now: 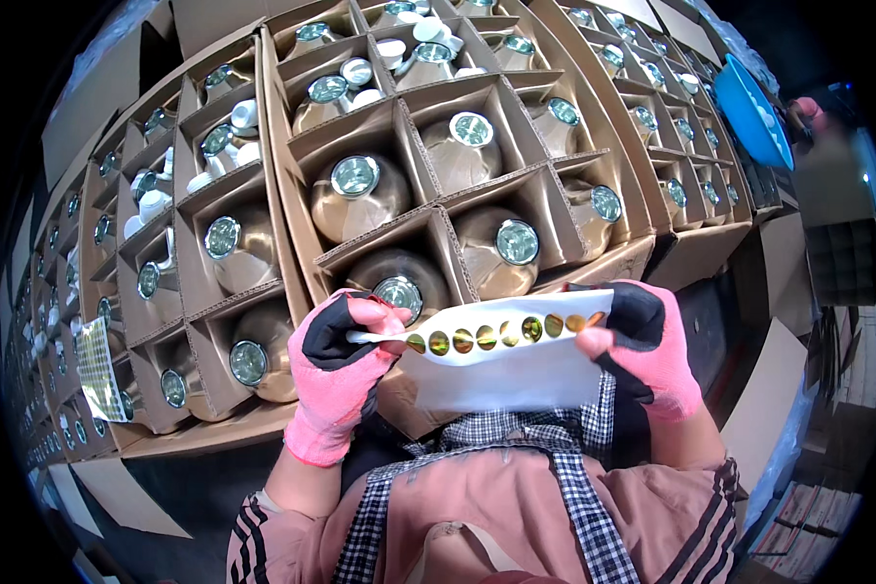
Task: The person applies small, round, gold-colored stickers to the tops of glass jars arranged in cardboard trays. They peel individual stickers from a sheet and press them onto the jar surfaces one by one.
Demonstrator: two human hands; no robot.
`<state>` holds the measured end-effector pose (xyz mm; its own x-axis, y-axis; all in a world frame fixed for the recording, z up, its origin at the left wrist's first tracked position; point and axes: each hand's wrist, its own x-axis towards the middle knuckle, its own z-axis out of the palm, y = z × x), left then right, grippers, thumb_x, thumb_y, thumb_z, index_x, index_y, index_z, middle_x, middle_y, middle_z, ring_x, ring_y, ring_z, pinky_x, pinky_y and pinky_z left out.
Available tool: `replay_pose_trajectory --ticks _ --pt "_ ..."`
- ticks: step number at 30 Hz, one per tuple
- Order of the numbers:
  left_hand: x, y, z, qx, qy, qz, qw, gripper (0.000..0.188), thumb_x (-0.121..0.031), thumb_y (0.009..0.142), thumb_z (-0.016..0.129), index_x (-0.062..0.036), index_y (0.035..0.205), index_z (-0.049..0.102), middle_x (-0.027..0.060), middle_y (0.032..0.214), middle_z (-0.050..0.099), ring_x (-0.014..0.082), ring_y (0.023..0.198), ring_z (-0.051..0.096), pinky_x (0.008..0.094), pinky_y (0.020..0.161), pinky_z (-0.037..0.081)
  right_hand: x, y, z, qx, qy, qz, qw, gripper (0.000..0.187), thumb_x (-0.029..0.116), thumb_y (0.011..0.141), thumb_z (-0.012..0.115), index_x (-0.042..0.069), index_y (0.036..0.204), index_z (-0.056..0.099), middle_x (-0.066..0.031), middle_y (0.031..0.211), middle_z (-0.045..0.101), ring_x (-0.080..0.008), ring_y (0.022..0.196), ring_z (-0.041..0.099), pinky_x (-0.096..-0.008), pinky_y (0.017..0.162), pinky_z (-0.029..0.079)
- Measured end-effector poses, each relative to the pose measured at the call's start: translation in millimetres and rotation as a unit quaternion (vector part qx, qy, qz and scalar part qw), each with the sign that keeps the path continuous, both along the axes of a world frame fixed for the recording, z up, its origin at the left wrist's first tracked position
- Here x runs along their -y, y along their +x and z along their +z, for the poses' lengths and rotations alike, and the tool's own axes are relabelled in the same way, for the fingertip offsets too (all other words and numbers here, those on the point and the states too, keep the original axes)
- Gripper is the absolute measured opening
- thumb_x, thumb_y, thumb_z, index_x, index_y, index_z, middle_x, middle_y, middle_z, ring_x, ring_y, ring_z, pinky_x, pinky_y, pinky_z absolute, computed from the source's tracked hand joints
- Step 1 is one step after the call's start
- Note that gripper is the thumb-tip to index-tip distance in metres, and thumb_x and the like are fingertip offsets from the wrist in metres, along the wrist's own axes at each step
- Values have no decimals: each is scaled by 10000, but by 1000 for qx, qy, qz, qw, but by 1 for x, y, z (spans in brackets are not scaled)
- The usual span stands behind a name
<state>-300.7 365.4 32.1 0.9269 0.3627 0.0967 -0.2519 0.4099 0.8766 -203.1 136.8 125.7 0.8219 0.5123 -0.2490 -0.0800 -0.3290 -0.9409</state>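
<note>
A white sheet of round gold stickers (504,378) stretches between my hands, with a row of the shiny gold rounds along its upper part. Its left end is pinched in my left hand (333,375), which wears a pink and black glove with bare fingertips. At the other end, my right hand (657,355), gloved the same way, grips the sheet between thumb and fingers. Just beyond the sheet, an amber glass bottle (399,277) with a round clear mouth sits in a divided cardboard box (313,282). The sheet and my fingers lie close to this box's near edge.
More divided boxes of amber bottles stand left (190,292) and right (696,234). White plastic caps (433,31) lie among some bottles. Another gold sticker sheet (97,370) rests on the left boxes. A blue basin (749,112) and a person's pink-gloved hand (808,112) are far right.
</note>
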Motion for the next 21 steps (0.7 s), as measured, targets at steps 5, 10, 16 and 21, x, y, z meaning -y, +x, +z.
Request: replay_pose_trajectory --ticks 5,10,16,21 --pt "-9 -7 0 -15 22 -5 1000 141 15 719 654 26 845 592 85 810 604 144 757 580 246 672 461 -14 -4 10 -27 29 -120 992 184 53 755 669 -41 901 609 6 774 602 -36 715 531 -174 652 431" --pt "-3 -3 3 -30 53 37 997 123 13 737 652 22 845 595 73 807 585 137 772 578 245 693 461 -16 2 1 -7 93 -50 994 356 49 697 717 -33 1008 564 -15 866 600 -67 817 545 -213 749 440" --pt "-2 -3 13 -41 11 -46 998 277 63 661 672 35 922 584 69 816 556 156 840 563 269 770 447 -22 5 3 -38 10 -80 996 243 82 711 713 -27 898 602 0 791 590 -45 751 526 -201 684 432" --pt "-7 -2 5 -44 83 -46 994 249 29 636 692 33 874 620 97 829 582 183 827 549 294 759 427 -19 5 2 -25 -1 -57 998 190 73 740 697 -19 876 602 3 795 599 -41 743 527 -189 665 432"
